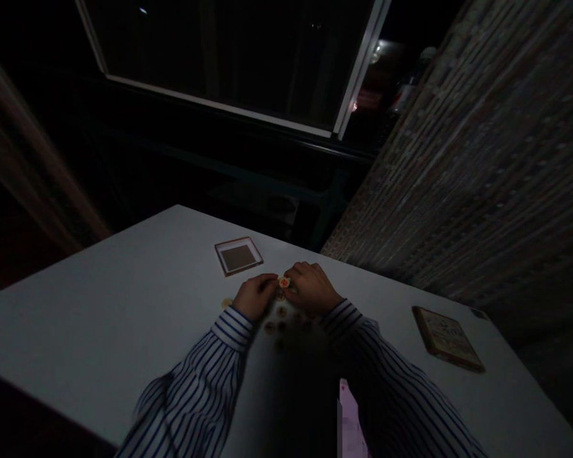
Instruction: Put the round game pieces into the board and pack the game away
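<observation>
My left hand [254,296] and my right hand [311,287] meet at the middle of a white table [100,318], both with fingers curled. Between their fingertips sits a small round light piece with a red mark [284,282], pinched from both sides. Several similar round pieces [279,318] lie on the table under and between my wrists, and one more [226,303] lies left of my left hand. Both sleeves are white with dark stripes. The scene is very dim.
A square brown-framed board [238,256] lies just beyond my hands. A flat wooden box with a printed lid [447,338] lies at the right. A patterned brick-like wall [482,178] rises on the right, a dark window [229,57] behind.
</observation>
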Demonstrator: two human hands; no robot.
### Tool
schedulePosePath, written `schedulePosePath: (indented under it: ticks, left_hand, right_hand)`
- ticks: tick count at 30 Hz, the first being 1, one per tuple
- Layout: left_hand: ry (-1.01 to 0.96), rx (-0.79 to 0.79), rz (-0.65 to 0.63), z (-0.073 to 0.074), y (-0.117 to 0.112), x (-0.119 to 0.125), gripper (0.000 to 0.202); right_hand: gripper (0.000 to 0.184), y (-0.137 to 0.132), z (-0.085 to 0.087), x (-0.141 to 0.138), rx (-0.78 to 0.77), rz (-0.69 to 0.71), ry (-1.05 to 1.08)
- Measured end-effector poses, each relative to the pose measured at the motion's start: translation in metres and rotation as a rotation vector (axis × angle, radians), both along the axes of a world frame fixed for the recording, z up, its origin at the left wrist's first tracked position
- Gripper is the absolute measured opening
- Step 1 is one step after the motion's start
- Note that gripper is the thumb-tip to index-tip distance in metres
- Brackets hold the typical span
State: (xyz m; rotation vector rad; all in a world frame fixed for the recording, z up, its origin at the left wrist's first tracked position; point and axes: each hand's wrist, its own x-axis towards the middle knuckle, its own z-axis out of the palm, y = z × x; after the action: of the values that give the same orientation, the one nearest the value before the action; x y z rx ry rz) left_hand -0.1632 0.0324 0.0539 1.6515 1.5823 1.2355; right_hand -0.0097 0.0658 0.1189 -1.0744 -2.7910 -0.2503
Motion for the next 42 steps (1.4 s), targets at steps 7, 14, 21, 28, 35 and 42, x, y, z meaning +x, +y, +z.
schedulePosePath:
  ticks: [7, 14, 21, 28, 35, 42]
  left_hand:
    - [-0.331, -0.061, -0.148, 0.014, -0.005, 0.021, 0.035]
    - [-0.531, -0.159, -0.245, 0.034, -0.013, 0.042, 0.033]
    - [-0.514, -0.150, -0.289, 0.037, -0.011, 0.068, 0.029]
    - [-0.351, -0.077, -0.358, 0.041, -0.004, 0.094, 0.024]
    - [-0.325, -0.083, -0.425, 0.043, 0.005, 0.119, 0.027]
    - [-0.349, -0.114, -0.455, 0.040, 0.015, 0.137, 0.026]
  right_hand:
    - [0.026, -0.017, 0.011, 0.020, 0.067, 0.009, 0.058]
    - [0.028, -0.026, 0.009, 0.047, 0.093, 0.012, 0.169]
    - [0.026, -0.034, 0.003, 0.080, 0.095, -0.002, 0.304]
    - [0.025, -0.035, -0.008, 0.111, 0.107, -0.068, 0.427]
    - [0.024, -0.034, -0.014, 0.136, 0.112, -0.118, 0.485]
    - [0.024, -0.027, -0.017, 0.156, 0.092, -0.134, 0.470]
